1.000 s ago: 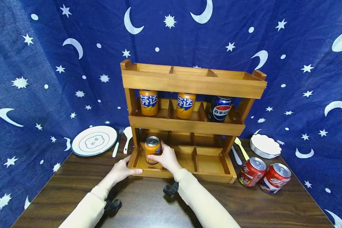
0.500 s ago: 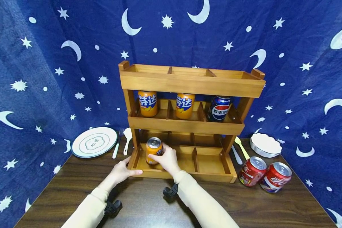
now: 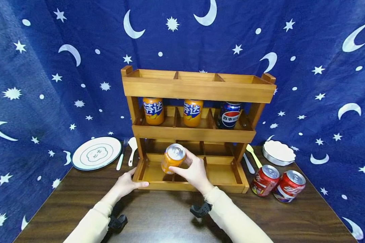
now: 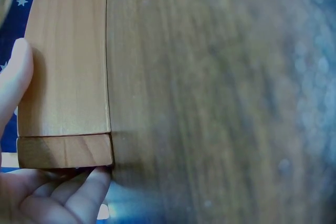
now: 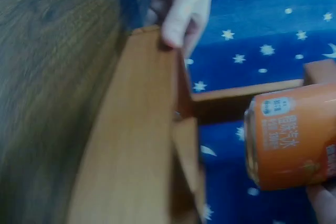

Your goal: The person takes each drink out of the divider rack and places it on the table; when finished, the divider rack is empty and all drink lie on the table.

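Note:
An orange soda can (image 3: pixel 169 162) is gripped by my right hand (image 3: pixel 197 171), thumb on its near side, tilted over the left part of the bottom shelf of a three-tier wooden rack (image 3: pixel 197 91). In the right wrist view the can's orange side (image 5: pixel 294 145) shows printed white lettering. My left hand (image 3: pixel 124 185) holds the rack's front left bottom corner. In the left wrist view the thumb (image 4: pixel 16 77) lies on one side of the wood and the fingers curl against the end piece (image 4: pixel 65 152). On the middle shelf stand two orange cans (image 3: pixel 153 111) and a dark blue can (image 3: pixel 229 115).
Two red cans (image 3: pixel 264 180) stand right of the rack, near a white fluted dish (image 3: pixel 278 153), a yellow-green utensil (image 3: pixel 254 156) and a knife (image 3: pixel 248 163). At left lie a plate (image 3: pixel 97 153), a fork (image 3: pixel 121 155) and a white spoon (image 3: pixel 132 152). A blue starry cloth hangs behind.
My right hand has raised the orange can off the bottom shelf's left compartment, moving it right and tilting it. The left hand keeps its hold on the corner. The head view has shifted slightly.

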`<action>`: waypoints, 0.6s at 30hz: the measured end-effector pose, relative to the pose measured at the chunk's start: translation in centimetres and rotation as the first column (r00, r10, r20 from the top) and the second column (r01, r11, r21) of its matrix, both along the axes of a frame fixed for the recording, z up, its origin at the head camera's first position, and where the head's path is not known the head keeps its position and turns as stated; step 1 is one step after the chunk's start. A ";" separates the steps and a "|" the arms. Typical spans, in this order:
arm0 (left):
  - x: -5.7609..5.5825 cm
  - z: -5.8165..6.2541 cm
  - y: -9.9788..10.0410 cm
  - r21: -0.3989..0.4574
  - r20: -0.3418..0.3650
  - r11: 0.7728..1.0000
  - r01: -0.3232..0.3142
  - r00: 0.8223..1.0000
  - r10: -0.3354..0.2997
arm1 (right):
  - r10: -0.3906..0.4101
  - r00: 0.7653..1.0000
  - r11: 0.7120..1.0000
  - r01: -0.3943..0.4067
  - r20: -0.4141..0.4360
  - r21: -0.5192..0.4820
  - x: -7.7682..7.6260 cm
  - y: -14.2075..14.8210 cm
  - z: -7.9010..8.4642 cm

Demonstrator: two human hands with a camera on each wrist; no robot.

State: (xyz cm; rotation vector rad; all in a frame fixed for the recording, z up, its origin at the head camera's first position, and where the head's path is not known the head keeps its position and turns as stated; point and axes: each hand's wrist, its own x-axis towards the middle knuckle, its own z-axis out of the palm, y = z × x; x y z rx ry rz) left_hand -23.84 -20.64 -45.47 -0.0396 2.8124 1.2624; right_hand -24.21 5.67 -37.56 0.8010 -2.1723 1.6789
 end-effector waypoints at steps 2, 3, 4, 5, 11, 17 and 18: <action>0.0 0.0 0.0 -0.001 0.010 1.000 -0.001 1.000 0.001 | -0.021 1.000 1.000 0.022 -0.007 0.019 1.0 1.4 1.2; 0.1 0.0 0.0 -0.005 0.014 1.000 0.000 1.000 0.001 | -0.035 0.999 0.999 0.035 -0.004 0.034 1.4 2.2 1.7; 0.1 0.0 0.0 -0.005 0.018 1.000 0.001 1.000 -0.001 | -0.056 0.998 0.997 0.055 0.004 0.053 1.8 3.0 2.1; 0.1 0.0 0.0 -0.004 0.022 1.000 -0.001 1.000 0.001 | -0.071 0.997 0.995 0.069 0.022 0.069 2.2 3.8 2.5; 0.2 0.2 0.2 0.014 0.034 1.000 0.006 0.999 -0.007 | -0.161 0.985 0.971 0.148 0.056 0.188 3.8 9.8 2.5; 0.0 0.2 0.1 0.007 0.038 1.000 0.022 0.999 -0.022 | -0.209 0.977 0.952 0.192 0.047 0.239 5.0 16.2 0.6; 0.0 0.2 0.0 0.007 0.040 1.000 0.022 0.999 -0.023 | -0.236 0.971 0.942 0.218 0.042 0.254 5.3 17.2 0.4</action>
